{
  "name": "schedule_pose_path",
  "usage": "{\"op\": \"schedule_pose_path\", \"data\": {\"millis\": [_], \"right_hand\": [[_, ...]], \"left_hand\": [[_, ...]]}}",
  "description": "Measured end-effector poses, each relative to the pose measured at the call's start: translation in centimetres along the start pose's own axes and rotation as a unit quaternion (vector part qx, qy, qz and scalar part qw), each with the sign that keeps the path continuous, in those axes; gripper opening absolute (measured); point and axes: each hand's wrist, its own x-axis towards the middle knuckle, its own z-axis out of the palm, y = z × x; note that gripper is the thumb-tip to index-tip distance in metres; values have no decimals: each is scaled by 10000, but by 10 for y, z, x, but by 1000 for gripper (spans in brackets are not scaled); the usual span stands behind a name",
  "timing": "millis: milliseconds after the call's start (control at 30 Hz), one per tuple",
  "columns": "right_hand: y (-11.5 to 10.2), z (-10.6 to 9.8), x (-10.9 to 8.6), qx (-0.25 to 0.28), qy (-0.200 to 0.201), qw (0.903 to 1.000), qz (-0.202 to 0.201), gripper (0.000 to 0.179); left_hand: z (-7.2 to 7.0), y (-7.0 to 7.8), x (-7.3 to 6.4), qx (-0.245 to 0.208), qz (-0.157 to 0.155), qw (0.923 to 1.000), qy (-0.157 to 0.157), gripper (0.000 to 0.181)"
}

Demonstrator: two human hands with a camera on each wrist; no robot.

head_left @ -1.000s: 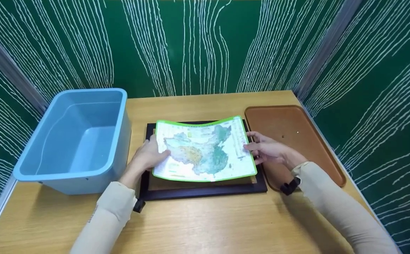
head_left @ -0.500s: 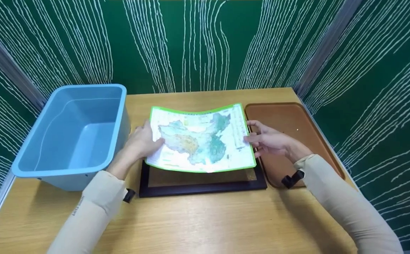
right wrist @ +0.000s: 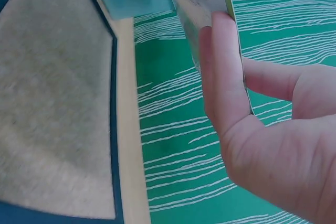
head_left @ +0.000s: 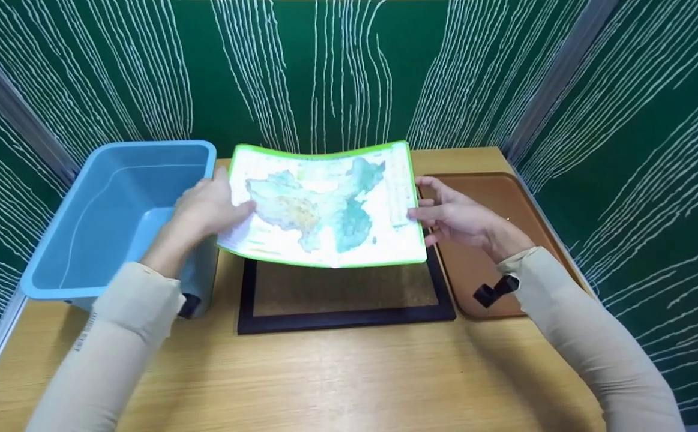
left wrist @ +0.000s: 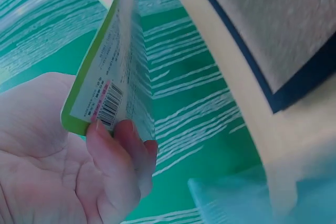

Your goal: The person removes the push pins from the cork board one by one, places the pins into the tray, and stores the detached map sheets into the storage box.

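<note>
A green-edged map sheet (head_left: 324,204) hangs in the air, sagging slightly along its middle. At its left edge my left hand (head_left: 207,207) pinches it, thumb on the printed face. My right hand (head_left: 460,216) pinches the opposite edge between thumb and fingers. From the left wrist, fingers (left wrist: 113,156) press against the sheet's back beside a printed barcode (left wrist: 109,106). In the right wrist view, fingers (right wrist: 223,72) lie along the back of the sheet. Below is a dark frame (head_left: 349,319) with a brown inner panel (head_left: 342,288), its far part hidden by the map.
A deep blue tub (head_left: 204,273) stands on the left of the wooden table (head_left: 336,378), close to my left forearm. On the right lies a brown tray (head_left: 475,186), partly under my right hand. Green walls (head_left: 349,72) with white lines enclose the back and sides.
Both hands have raised the map sheet off the frame and away from me, shifting it leftward. More of the frame and its panel shows now. The left hand has moved over toward the tub.
</note>
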Motion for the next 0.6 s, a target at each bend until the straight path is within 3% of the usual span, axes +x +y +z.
{"op": "schedule_pose_path", "data": {"millis": [267,500,600], "right_hand": [[-12,20,10,160,213,9996,-121,67],[-15,39,23,403,132,9990,-170,62],[-16,46,28,572,64,9981,-225,62]], "left_hand": [[-41,-1,-7,263,-291,9992,26,57],[-59,-17,-6,434,-557,9971,-285,45],[-65,-28,-5,229,-602,9967,-497,43]]}}
